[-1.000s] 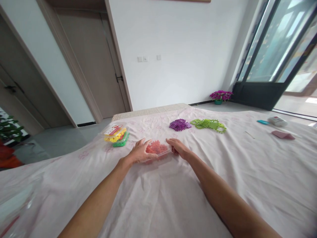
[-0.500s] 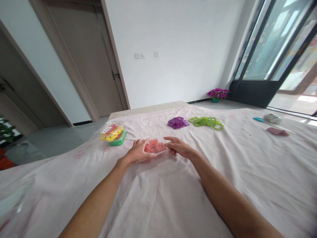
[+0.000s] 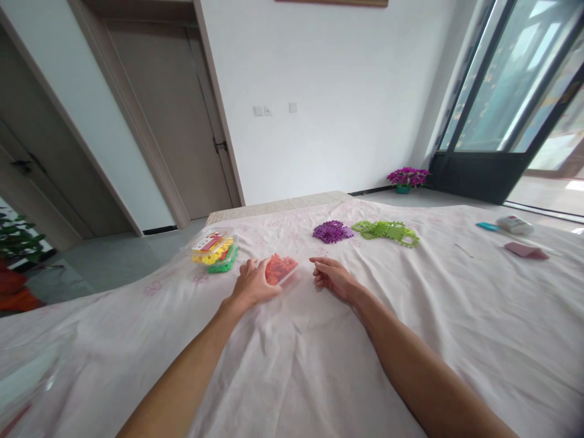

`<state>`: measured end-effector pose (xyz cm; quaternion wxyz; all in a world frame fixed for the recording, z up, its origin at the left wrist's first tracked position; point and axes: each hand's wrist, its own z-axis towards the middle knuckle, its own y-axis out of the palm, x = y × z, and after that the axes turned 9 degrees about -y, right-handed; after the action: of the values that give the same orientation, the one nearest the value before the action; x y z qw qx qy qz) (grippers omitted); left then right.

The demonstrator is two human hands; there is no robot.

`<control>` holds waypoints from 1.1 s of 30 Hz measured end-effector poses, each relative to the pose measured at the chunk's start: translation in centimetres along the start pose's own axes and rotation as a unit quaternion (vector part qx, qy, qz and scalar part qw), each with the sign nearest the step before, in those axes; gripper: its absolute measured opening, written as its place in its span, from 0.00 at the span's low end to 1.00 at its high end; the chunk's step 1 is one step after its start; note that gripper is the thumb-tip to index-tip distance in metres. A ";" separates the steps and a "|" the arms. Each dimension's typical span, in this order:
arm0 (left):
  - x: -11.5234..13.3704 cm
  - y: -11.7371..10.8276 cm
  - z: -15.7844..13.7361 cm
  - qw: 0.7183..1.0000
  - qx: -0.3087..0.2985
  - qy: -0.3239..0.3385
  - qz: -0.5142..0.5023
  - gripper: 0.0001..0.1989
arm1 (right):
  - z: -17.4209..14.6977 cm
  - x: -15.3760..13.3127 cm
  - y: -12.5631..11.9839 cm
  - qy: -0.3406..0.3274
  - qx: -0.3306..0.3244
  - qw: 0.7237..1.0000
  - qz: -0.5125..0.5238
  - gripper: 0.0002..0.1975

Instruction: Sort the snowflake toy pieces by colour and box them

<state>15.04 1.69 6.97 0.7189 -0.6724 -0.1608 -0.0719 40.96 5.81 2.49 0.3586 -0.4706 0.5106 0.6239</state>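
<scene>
A clear plastic box of orange-red pieces [image 3: 280, 270] tilts above the cloth in the middle of the view. My left hand [image 3: 255, 281] is closed round the box's left side, thumb in front and fingers behind. Apart from the box, to its right, is my right hand [image 3: 334, 278]; its index finger stretches out while the others curl loosely, and nothing shows in it. Beyond the hands lie a heap of purple pieces [image 3: 332, 231] and some light-green pieces [image 3: 385, 231]. Two clear boxes, one with yellow pieces [image 3: 213, 252] atop one with green pieces [image 3: 223, 263], sit to the left.
A pale pink-patterned cloth [image 3: 283, 371] covers the table, with wrinkles. At the right are a white packet [image 3: 515, 225], a blue item [image 3: 487, 226], a pink folded piece [image 3: 527, 250] and a thin stick [image 3: 463, 250]. Clear plastic [image 3: 34, 371] lies at the near left.
My right hand has come away from the box's right edge. The box, still in my left hand, is now tilted more steeply. The whole view has shifted slightly.
</scene>
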 end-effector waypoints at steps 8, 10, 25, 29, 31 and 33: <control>0.0 1.8 4.6 0.982 0.175 -0.066 -0.020 0.30 | 0.2 0.9 0.6 -0.032 0.028 0.999 -0.029 0.12; -0.3 2.5 5.2 0.982 0.181 -0.043 -0.020 0.25 | 0.2 1.0 0.6 -0.035 0.021 0.999 -0.035 0.12; -3.8 -5.7 -3.6 0.988 0.138 0.006 0.063 0.23 | -0.1 1.5 1.5 -0.095 0.053 0.987 -0.121 0.12; -9.2 -10.2 -7.4 0.978 0.182 -0.040 0.093 0.19 | 0.0 1.7 1.4 -0.100 0.046 0.983 -0.144 0.12; -12.1 -12.3 -8.7 0.961 0.206 -0.110 0.146 0.20 | 0.1 1.8 1.3 -0.100 0.039 0.984 -0.144 0.12; -14.7 -14.0 -9.8 0.938 0.200 -0.198 0.204 0.22 | 0.1 1.9 1.2 -0.100 0.036 0.985 -0.138 0.12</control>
<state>-1.95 -10.90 14.95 0.7913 -0.5337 -0.1706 0.2447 39.22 5.62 1.03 0.5074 -0.4588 0.4241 0.5935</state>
